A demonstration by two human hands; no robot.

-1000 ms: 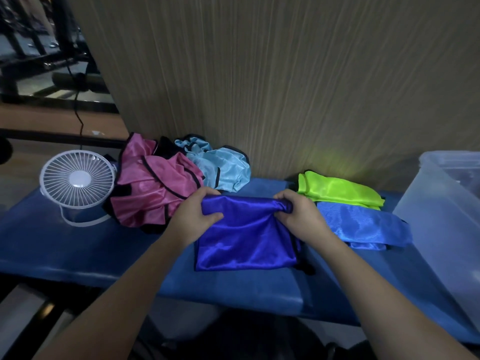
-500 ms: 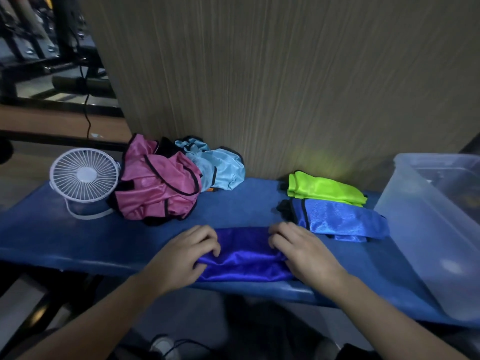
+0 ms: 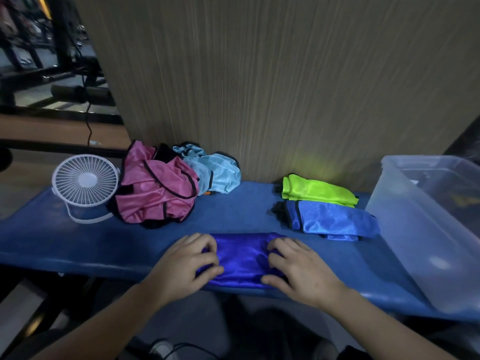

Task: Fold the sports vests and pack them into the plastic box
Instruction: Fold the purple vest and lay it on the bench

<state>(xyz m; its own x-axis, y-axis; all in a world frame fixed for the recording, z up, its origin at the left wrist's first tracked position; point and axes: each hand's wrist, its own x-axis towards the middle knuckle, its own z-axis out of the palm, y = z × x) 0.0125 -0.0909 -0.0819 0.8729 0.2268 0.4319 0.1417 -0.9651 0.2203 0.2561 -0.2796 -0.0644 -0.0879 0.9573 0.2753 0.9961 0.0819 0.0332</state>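
Both hands are pressing down on the folded royal-blue vest (image 3: 241, 258) at the near edge of the desk (image 3: 65, 242). Left hand (image 3: 185, 266) is lying palm down over the vest's left end with fingers curled, thumb resting on the cloth; right hand (image 3: 298, 268) is doing the same on the right end, fingers bent onto the fabric. Neither hand is gripping or lifting it; both are lying flat on the cloth. The vest's near fold is sitting right along the desk's front edge, almost overhanging it.

At about 2 o'clock from the hands, a folded mid-blue vest (image 3: 332, 219) is lying just beside the royal-blue one, with a folded lime-green vest (image 3: 317, 189) touching it on the far side, close to the wall (image 3: 285, 87). Farther right, at 3 o'clock, the clear plastic box (image 3: 405, 235) is standing open at the desk's right end, its near corner reaching the front edge.

A bare strip of blue desk is lying open between the hands and the wall at 12 o'clock, and another at 9 o'clock along the front edge.

At 11 o'clock an unfolded pink vest (image 3: 155, 193) is heaped in a crumpled pile, touching a bunched light-blue vest (image 3: 218, 172) behind it against the wall. A small white fan (image 3: 84, 181) is standing at 10 o'clock, just left of the pink heap, near the desk's far edge.
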